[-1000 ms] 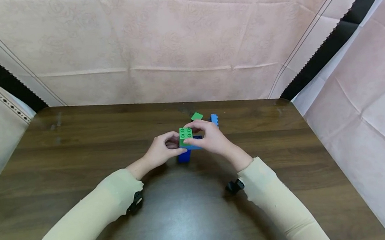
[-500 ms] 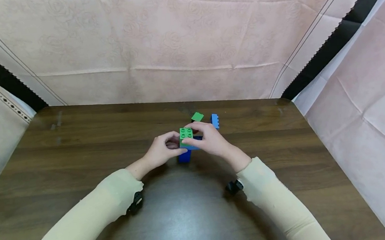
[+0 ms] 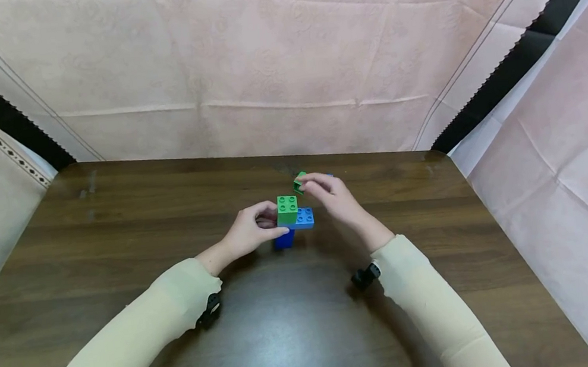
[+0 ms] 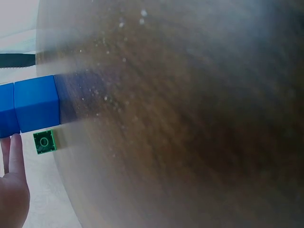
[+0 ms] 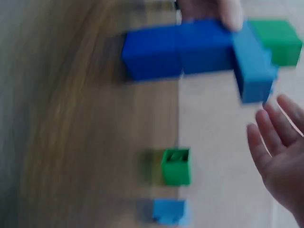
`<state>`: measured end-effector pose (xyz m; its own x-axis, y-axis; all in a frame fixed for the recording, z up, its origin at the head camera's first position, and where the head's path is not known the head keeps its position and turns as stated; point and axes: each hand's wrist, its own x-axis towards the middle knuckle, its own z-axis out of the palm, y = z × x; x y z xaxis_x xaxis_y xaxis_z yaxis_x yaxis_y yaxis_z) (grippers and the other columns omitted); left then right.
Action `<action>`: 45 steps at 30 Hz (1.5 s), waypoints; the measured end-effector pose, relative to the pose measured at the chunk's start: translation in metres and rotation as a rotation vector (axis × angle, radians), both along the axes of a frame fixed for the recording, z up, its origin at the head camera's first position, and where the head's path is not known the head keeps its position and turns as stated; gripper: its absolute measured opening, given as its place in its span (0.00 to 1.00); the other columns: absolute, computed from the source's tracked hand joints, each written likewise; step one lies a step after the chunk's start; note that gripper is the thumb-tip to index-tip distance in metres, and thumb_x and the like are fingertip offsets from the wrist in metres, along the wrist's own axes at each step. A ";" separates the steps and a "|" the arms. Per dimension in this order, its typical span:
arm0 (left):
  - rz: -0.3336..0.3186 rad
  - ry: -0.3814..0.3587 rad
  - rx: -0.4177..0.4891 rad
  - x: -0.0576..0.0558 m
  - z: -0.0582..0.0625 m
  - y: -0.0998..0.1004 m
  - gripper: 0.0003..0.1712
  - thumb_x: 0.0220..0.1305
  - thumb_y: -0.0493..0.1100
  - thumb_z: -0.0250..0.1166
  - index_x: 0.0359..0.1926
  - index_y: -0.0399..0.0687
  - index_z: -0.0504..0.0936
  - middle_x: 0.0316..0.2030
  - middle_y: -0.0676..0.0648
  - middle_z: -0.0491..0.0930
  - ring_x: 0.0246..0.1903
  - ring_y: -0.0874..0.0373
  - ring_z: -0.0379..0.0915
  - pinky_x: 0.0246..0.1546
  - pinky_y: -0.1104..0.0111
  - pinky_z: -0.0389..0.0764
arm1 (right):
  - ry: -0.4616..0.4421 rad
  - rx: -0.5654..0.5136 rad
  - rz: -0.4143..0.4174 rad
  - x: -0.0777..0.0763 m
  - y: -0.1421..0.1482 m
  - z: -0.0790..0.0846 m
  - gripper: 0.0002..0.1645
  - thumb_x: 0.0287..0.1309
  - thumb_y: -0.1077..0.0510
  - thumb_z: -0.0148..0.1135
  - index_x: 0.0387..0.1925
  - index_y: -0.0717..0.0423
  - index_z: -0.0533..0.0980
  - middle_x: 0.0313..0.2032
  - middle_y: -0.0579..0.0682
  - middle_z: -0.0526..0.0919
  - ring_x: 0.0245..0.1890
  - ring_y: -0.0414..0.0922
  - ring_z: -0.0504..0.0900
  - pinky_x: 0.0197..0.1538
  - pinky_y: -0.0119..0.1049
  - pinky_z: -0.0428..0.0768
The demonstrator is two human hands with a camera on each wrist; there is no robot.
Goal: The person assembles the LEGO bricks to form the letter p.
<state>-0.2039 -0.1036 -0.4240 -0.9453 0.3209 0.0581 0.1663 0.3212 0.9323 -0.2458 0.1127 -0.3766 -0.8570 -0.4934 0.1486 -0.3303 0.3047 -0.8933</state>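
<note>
My left hand [image 3: 249,231] grips an upright stack of toy building bricks between thumb and fingers. From the bottom, the stack has two dark blue bricks [image 5: 151,53], a longer light blue brick [image 3: 305,218] jutting out to the right, and a green brick [image 3: 287,209] on top. Beyond the stack, my right hand [image 3: 336,200] hovers with bent, parted fingers. In the right wrist view its fingers [image 5: 271,130] are beside the light blue brick and hold nothing. A loose green brick [image 5: 176,168] lies on the table, hollow side showing; the right fingertips partly cover it in the head view.
A loose light blue brick [image 5: 170,211] lies next to the loose green one, mostly hidden behind the right hand in the head view. The brown wooden table [image 3: 167,203] ends at a pale cloth backdrop [image 3: 270,60] behind the bricks.
My right hand has let go of the top green brick and moved away, back and to the right, towards the loose green brick. The left hand keeps its grip on the stack.
</note>
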 end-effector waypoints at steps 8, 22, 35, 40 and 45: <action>0.022 -0.007 -0.012 0.001 0.004 -0.001 0.20 0.53 0.41 0.70 0.46 0.43 0.76 0.44 0.42 0.79 0.45 0.52 0.76 0.52 0.61 0.78 | -0.027 0.026 -0.279 -0.038 0.004 -0.019 0.25 0.65 0.48 0.54 0.54 0.63 0.73 0.45 0.60 0.78 0.45 0.55 0.75 0.48 0.45 0.79; 0.021 -0.019 -0.010 -0.003 0.003 0.004 0.21 0.54 0.42 0.70 0.48 0.43 0.75 0.45 0.42 0.79 0.46 0.53 0.76 0.52 0.61 0.78 | -0.117 0.389 -0.367 -0.074 -0.022 -0.033 0.36 0.61 0.43 0.57 0.64 0.58 0.64 0.59 0.59 0.69 0.37 0.50 0.80 0.38 0.37 0.83; 0.004 -0.029 0.025 -0.002 0.006 0.012 0.21 0.53 0.40 0.70 0.48 0.40 0.76 0.45 0.39 0.79 0.47 0.50 0.76 0.52 0.59 0.78 | -0.101 0.579 -0.325 -0.071 -0.023 -0.037 0.25 0.65 0.48 0.53 0.58 0.56 0.68 0.41 0.58 0.78 0.18 0.42 0.72 0.24 0.30 0.74; 0.004 -0.044 0.013 -0.001 0.009 0.012 0.21 0.54 0.38 0.69 0.49 0.38 0.75 0.46 0.37 0.78 0.48 0.48 0.76 0.52 0.57 0.78 | -0.160 0.621 -0.308 -0.070 -0.023 -0.034 0.30 0.65 0.45 0.53 0.61 0.59 0.66 0.41 0.59 0.80 0.22 0.43 0.76 0.28 0.31 0.76; -0.002 -0.036 0.002 0.012 0.030 0.013 0.19 0.56 0.35 0.67 0.48 0.35 0.75 0.45 0.36 0.78 0.48 0.47 0.76 0.52 0.56 0.77 | -0.183 0.622 -0.300 -0.068 -0.023 -0.033 0.30 0.63 0.43 0.55 0.58 0.60 0.69 0.48 0.58 0.79 0.31 0.46 0.79 0.36 0.34 0.81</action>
<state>-0.1923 -0.0903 -0.3937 -0.9461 0.3230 0.0245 0.1330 0.3185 0.9385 -0.3143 0.0899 -0.4101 -0.9533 -0.1791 -0.2431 -0.0139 0.8302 -0.5573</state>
